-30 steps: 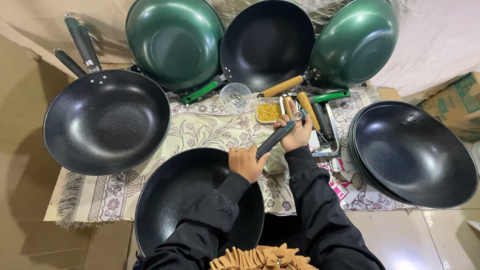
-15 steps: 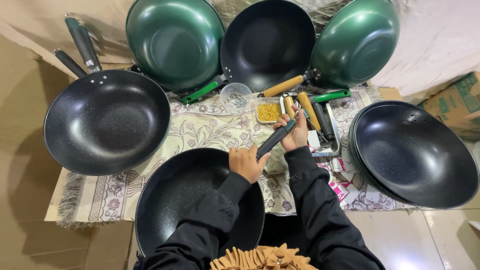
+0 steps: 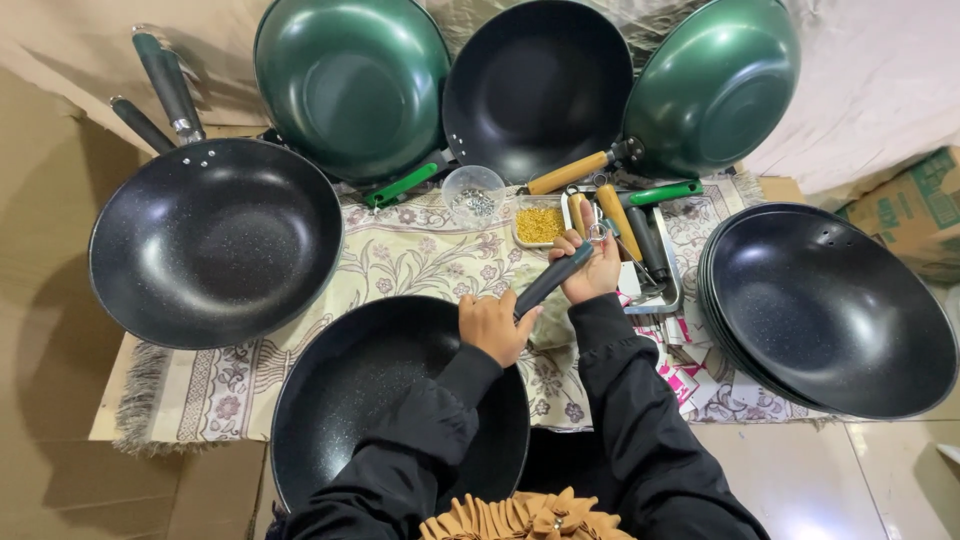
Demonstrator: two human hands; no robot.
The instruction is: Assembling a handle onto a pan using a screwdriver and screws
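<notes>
Holding steady since a moment ago, the left hand grips the dark handle at the rim of the nearest black wok. The right hand pinches the handle's far end, so fitting appears ongoing.

Probably a small cookware assembly workshop — many identical woks crowd a cloth-covered worktop, a tray holds loose handles, small bowls hold screws — with cardboard boxes alongside.
</notes>
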